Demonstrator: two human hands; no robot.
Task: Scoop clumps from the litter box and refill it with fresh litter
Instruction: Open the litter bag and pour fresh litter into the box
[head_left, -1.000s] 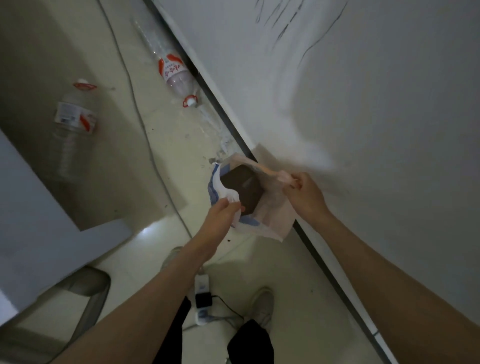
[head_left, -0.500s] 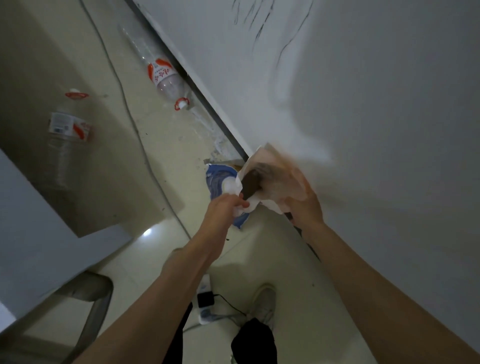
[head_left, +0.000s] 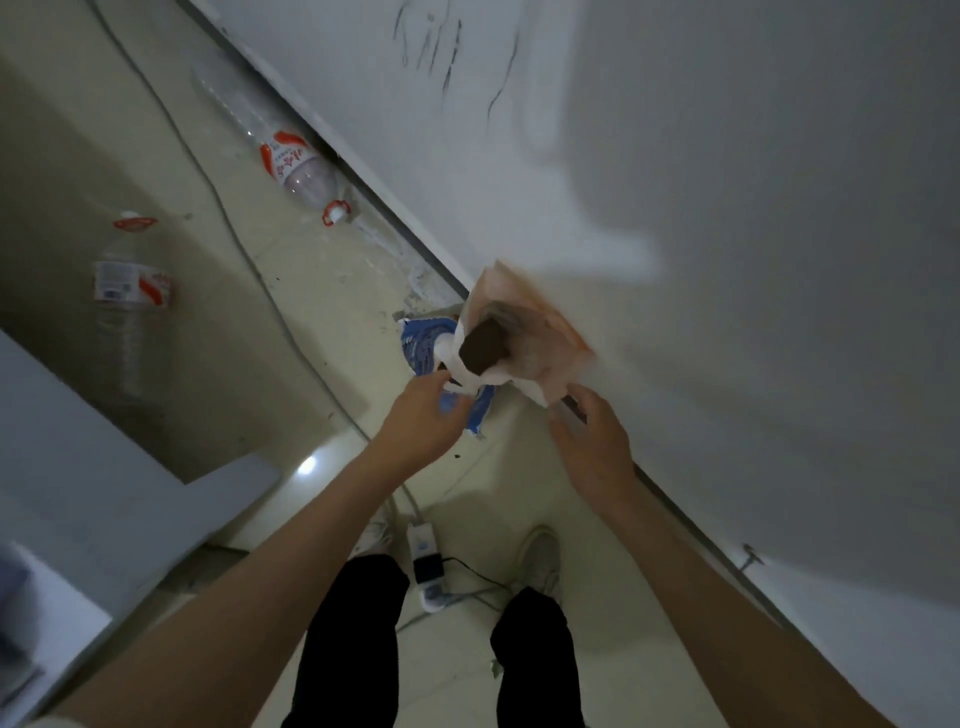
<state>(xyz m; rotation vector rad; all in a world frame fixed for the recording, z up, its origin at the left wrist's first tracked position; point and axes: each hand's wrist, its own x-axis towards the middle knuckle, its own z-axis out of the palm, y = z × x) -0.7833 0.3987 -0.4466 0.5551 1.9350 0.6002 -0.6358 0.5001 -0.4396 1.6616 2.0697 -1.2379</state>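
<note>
Pale floor tiles meet a white wall. Against it stands a litter bag; left hand pinches its rim, right hand hovers with fingers loose

Clear plastic water bottle with red-and-white label and red cap lies on its side on the pale tiled floor, well up-left of the grip, close to the dark baseboard strip. Second clear bottle with red cap and white label stands far left of the grip. Thin grey cable runs across the floor between the two bottles. White wall with thin black scribbles above and right. White power strip with black plug below, between two grey shoes. Black trouser legs at bottom. Grey panel lower left.
</note>
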